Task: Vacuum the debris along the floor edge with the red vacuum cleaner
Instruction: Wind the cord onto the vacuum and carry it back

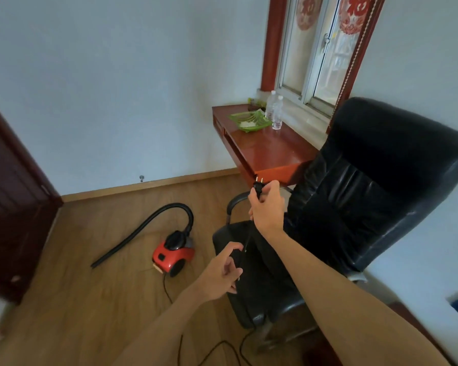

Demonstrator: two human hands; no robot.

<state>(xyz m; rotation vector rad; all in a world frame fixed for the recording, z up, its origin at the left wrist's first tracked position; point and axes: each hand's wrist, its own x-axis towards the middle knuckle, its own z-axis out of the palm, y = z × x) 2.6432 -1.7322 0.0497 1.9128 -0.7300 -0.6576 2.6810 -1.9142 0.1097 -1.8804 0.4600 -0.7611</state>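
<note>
The red vacuum cleaner [173, 253] sits on the wooden floor, its black hose [154, 221] arching up and then lying out to the left. My right hand [266, 207] is raised above the chair seat and grips the black power plug [258, 186], prongs pointing up. The thin black cord [245, 247] hangs down from that hand. My left hand [224, 270] is lower, fingers loosely curled round the cord, which runs on over the floor to the vacuum.
A black office chair [376, 191] stands right in front of me. Behind it a red-brown desk [270, 151] carries a green dish and two bottles under a window. A dark door [13, 207] is at the left. A skirting board [148, 186] lines the wall.
</note>
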